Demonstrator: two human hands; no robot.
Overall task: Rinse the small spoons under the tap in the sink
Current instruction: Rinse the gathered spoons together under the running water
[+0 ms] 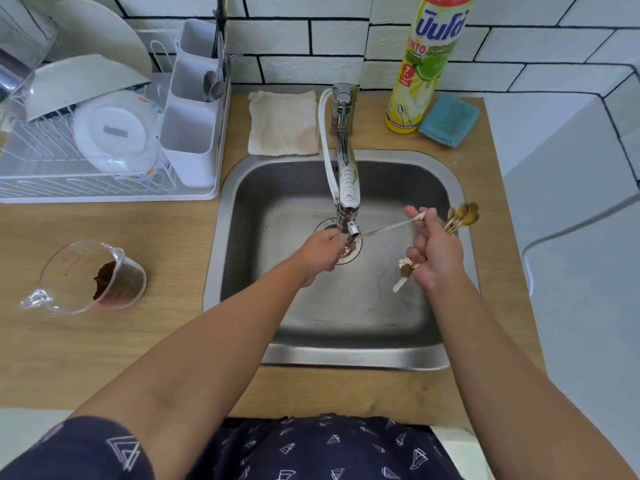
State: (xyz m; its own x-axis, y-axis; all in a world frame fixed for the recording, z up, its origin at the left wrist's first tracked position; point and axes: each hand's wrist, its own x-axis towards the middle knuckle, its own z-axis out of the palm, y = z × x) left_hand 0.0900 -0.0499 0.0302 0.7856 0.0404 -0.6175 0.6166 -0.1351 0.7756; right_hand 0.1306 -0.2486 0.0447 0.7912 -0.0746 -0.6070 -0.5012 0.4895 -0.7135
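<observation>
White-tiled kitchen, steel sink (408, 355) centre frame: my left hand (320, 252) pinches one small spoon (388, 228) under the tap (348, 188). My right hand (434, 252), right of centre, grips the bunched spoons (462, 216) and that spoon's far end.

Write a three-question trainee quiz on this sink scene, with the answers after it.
1. True or false: the right hand holds a bunch of small spoons over the sink.
2. Which hand is at the tap outlet? A. left hand B. right hand C. neither
3. Fill in: the measuring jug with brown residue stands on the counter to the ____ of the sink.

Key: 1 true. 2 A; it meets one long spoon there, though what its grip does is hidden. 3 left.
</observation>
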